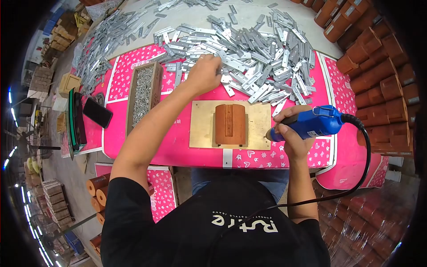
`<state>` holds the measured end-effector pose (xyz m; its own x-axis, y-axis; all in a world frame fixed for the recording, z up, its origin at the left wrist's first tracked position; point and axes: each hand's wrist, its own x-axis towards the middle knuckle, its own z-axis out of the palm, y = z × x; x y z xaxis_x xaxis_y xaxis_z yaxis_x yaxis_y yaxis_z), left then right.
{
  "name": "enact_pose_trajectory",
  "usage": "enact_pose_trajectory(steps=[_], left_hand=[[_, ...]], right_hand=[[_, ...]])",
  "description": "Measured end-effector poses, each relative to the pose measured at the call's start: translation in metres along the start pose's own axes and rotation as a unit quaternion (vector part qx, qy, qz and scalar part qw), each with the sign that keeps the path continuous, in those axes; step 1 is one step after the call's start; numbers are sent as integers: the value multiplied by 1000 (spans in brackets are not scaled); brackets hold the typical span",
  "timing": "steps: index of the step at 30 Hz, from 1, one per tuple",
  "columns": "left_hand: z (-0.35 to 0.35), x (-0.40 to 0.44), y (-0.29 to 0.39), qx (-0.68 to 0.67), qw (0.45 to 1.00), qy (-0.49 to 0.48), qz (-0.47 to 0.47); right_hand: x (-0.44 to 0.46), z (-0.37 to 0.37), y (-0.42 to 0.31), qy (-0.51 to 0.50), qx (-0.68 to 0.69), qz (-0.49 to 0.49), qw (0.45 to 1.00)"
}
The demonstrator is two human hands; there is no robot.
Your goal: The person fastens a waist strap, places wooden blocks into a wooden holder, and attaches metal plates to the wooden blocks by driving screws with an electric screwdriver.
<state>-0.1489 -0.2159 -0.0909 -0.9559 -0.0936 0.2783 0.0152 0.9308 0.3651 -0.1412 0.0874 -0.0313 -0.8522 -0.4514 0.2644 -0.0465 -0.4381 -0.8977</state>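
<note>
My left hand [204,74] reaches into a heap of flat metal strips [249,49] with holes in them; its fingers are curled down, and their tips are partly hidden. In my right hand [294,139] is a blue electric screwdriver [313,122], its tip pointing left, near the right edge of a brass-coloured plate [200,129]. An orange-brown block [230,124] with a curved face and a long central groove sits in a holder on that plate. Left of the plate, a long wooden tray [155,86] holds many small screws.
A black cable [368,155] runs from the screwdriver down across my body. Stacked orange-brown pieces [378,91] stand along the right side. A phone [98,112] lies at the table's left. The pink patterned cloth [178,153] covers the table; more metal strips spread far left.
</note>
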Motion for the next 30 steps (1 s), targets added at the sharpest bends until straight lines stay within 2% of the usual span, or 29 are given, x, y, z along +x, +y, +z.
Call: enact_pose_trajectory(steps=[1,2,3,5,6,10,13,19,20,22,23,24,27,28,30], left_hand=[[-12,5,9,-51,998,-3,-26],[-24,2,20,-143,980,-19,-136],[-39,-1,34,-262,949,-33,-171],[-62,-10,56,-486,840,-55,-236],[-69,-17,65,-524,814,-98,-231],[-43,-34,67,-485,826,-133,-255],[-37,-32,61,-493,809,-159,-279],[-20,-34,53,-561,765,-152,-278],[-21,-36,51,-533,785,-161,-272],[-27,-43,48,-342,919,-144,-130],[-31,-51,48,-237,961,-130,-57],[-40,-62,56,-192,971,-140,-30],[-53,-82,73,-168,974,-147,-33],[-54,-85,72,-116,988,-101,26],[-53,-81,66,-209,970,-111,-46]], right_hand=[[0,-1,2,-4,-6,-14,1000],[0,-2,4,-8,-11,-27,1000],[-1,-2,6,-13,-17,-39,999],[-2,-3,7,-13,-24,-51,998],[-2,-3,7,-15,-27,-57,998],[-2,-3,2,-9,-7,-13,1000],[-1,-7,8,-1,-38,-54,998],[-6,-4,5,-11,-24,-29,999],[-6,-4,5,-9,-30,-35,999],[-7,-3,6,-5,-43,-49,998],[-8,-3,6,-3,-52,-43,998],[-9,-4,5,-1,-61,-38,997],[-7,-6,6,-2,-71,-36,997],[-7,-7,6,-4,-71,-37,997],[-5,-7,8,-2,-52,-47,998]])
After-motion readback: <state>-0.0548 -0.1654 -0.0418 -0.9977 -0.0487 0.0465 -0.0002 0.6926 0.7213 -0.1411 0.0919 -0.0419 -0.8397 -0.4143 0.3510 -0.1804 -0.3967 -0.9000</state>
